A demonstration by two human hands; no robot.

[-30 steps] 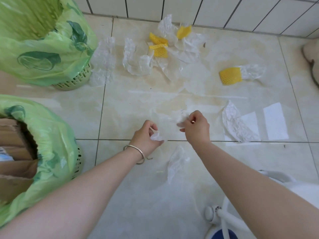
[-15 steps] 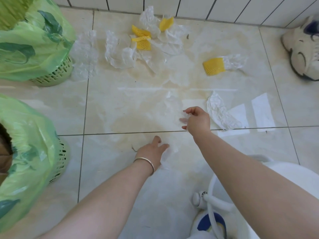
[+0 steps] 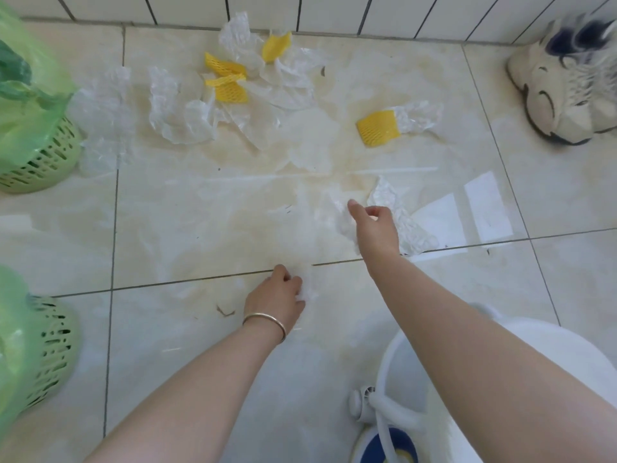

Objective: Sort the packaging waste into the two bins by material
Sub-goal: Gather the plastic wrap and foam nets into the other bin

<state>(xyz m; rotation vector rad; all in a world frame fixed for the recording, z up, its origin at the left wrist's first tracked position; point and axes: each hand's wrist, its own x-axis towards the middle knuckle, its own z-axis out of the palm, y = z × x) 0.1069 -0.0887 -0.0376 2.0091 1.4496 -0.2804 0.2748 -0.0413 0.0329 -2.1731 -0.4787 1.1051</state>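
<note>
- Gathering of thin plastic scraps is judged to be the step in hand; nothing is being carried to a bin at this moment.
- A small crumpled piece of clear film [image 3: 306, 286] is pinched by the curled fingers of the left hand [image 3: 275, 297], low on the floor just below centre frame, on a grout line.
- A second wad of clear film [image 3: 344, 222] is held by the right hand [image 3: 375, 228] right of centre, with the thumb extended and the other fingers curled; how firmly it is gripped cannot be told.
- A crinkled white wrapper [image 3: 397, 215] lies partly hidden behind that hand, with two flat white paper slips [image 3: 485, 208] just beside it on the right.
- More waste is spread across the upper middle: clear plastic sheets [image 3: 180, 111] and yellow foam nets [image 3: 227, 85], with one separate yellow net [image 3: 379, 128] at upper right of centre.
- Two green-lined bins are seen at the left edge, one at upper left [image 3: 36, 135] and one at lower left [image 3: 36, 349]; their contents are not visible.
- The next move is judged to call for both handfuls to be brought leftward to whichever bin takes plastic, with the light film kept pinched so it is not dropped.
</note>
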